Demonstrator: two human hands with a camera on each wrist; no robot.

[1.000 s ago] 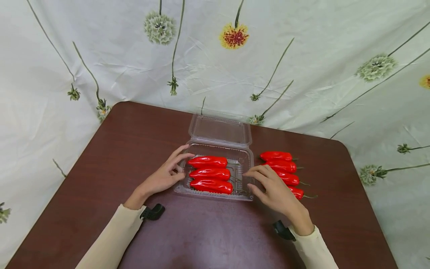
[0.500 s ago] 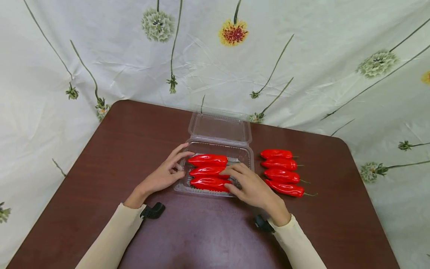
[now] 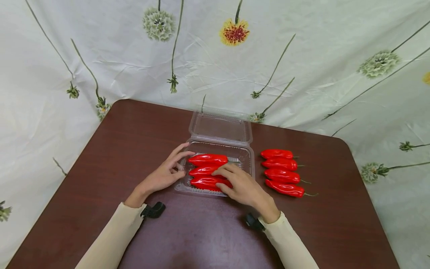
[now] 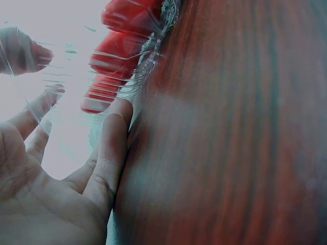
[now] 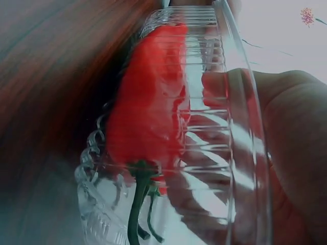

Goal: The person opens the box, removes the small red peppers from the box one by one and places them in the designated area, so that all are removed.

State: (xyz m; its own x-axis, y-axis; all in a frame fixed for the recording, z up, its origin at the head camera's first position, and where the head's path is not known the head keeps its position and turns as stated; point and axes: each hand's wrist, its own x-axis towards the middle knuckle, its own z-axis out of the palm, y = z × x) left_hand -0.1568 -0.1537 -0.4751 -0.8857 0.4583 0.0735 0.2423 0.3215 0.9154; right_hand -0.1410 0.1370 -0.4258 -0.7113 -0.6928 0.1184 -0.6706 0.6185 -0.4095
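Observation:
A clear plastic clamshell box (image 3: 250, 164) lies on the table, its lid (image 3: 223, 127) folded back. Side by side within it are three red peppers, the far one (image 3: 208, 160) fully in sight. My left hand (image 3: 164, 172) is at the box's left edge, fingers spread; the left wrist view shows its fingers (image 4: 113, 138) by the ridged wall. My right hand (image 3: 240, 185) reaches in from the right over the middle pepper (image 3: 201, 171) and the near pepper (image 3: 203, 183), hiding their stem ends. Through the wall, the right wrist view shows the thumb (image 5: 225, 88) above a pepper (image 5: 148, 102).
Several more red peppers lie in a column right of the box, among them a near one (image 3: 284, 188) with its stem pointing right. A flowered cloth (image 3: 215, 67) hangs behind the brown table (image 3: 144, 127).
My right hand has moved left from the box's right edge to over the peppers inside, its shape much the same. The left hand stays at the left edge.

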